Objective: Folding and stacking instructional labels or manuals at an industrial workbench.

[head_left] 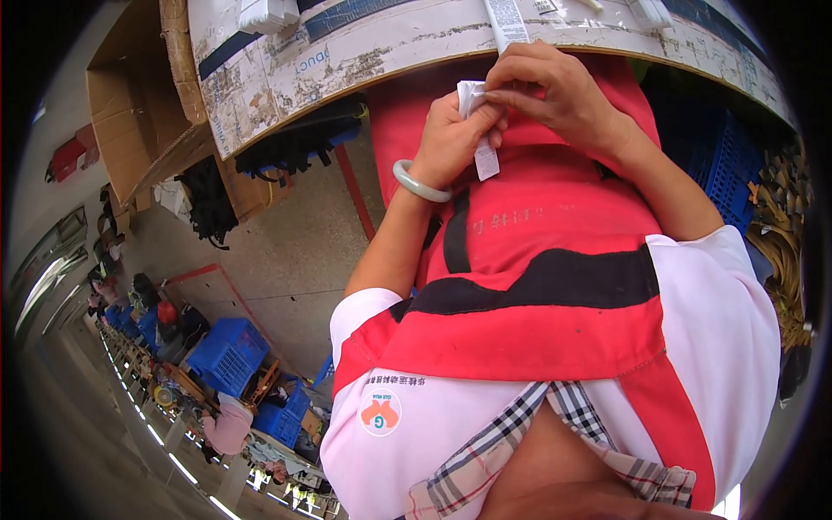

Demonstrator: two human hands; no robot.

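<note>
My left hand (457, 137), with a pale bangle (421, 181) at the wrist, is closed around a small bundle of white printed labels (487, 159). One end of the bundle sticks up above the thumb, and the other hangs below the fingers. My right hand (555, 97) meets it from the other side, thumb and fingertips pinching the upper end of the labels. Just beyond my hands, a long white printed label strip (507, 22) lies over the table's near edge.
The worn white table (260, 91) curves along the top. On it lie a white label bundle (267, 14) at left and another (650, 12) at right. An open cardboard box (139, 95) stands at left. Blue crates (732, 169) and strap bundles (776, 251) are at right.
</note>
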